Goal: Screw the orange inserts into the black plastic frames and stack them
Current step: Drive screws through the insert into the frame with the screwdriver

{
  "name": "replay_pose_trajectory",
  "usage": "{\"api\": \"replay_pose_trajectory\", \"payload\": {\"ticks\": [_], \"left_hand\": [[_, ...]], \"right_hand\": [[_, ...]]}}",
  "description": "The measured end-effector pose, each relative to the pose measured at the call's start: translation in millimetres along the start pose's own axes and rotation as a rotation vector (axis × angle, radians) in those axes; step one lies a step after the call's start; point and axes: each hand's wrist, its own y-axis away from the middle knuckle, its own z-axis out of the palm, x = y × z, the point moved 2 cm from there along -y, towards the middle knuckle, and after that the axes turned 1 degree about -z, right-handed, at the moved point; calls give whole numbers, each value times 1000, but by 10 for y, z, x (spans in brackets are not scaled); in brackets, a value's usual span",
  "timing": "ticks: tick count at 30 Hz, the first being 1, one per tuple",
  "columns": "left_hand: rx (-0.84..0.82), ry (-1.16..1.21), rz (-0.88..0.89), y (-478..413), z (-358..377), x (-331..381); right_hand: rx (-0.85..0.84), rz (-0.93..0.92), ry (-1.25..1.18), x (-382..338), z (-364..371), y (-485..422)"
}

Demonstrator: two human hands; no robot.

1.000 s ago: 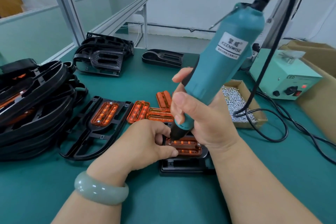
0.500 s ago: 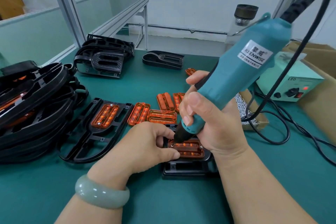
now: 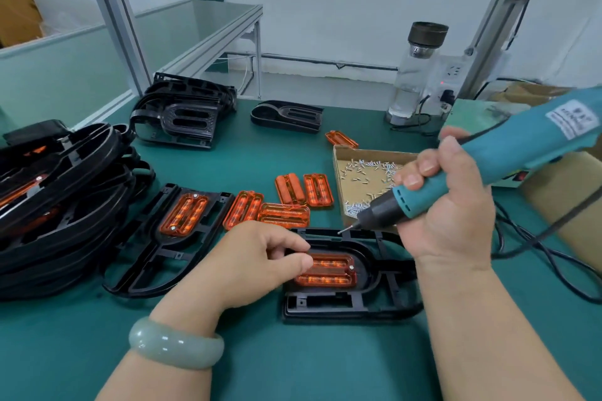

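The black frame (image 3: 345, 309) being worked on lies on the green bench (image 3: 293, 361) at 6 o'clock, with its orange insert (image 3: 329, 273) seated in the oval recess. One screw head shows at the insert's 3 o'clock end. The left hand (image 3: 250, 267) has a narrow grip, thumb and fingertips on the insert's 9 o'clock end, probably to stop it shifting. The right hand (image 3: 446, 205) is wrapped around the teal electric screwdriver (image 3: 508, 153). Its bit hangs clear of the frame's 12 o'clock edge, pointing down-left, and is likely due for another screw from the cardboard box (image 3: 374, 150) at 1 o'clock. Spare inserts (image 3: 283, 215) wait at 12 o'clock, and a stack of frames (image 3: 65, 205) sits at 9 o'clock. Aluminium posts and a white wall enclose the station.
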Motion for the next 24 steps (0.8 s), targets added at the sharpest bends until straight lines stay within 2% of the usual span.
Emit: {"api": "replay_pose_trajectory", "payload": {"ticks": [4, 7, 11, 16, 20, 24], "left_hand": [[186, 11, 32, -38, 7, 28], [261, -50, 104, -54, 36, 132], [222, -314, 220, -136, 131, 366], [62, -594, 246, -266, 283, 520], [36, -622, 230, -258, 247, 510], [146, -619, 232, -148, 109, 428]], "right_hand": [[67, 13, -42, 35, -167, -4], [93, 12, -55, 39, -221, -17], [147, 22, -99, 19, -269, -34], [206, 22, -158, -54, -316, -53], [257, 36, -209, -79, -335, -71], [291, 8, -235, -124, -343, -83]]}}
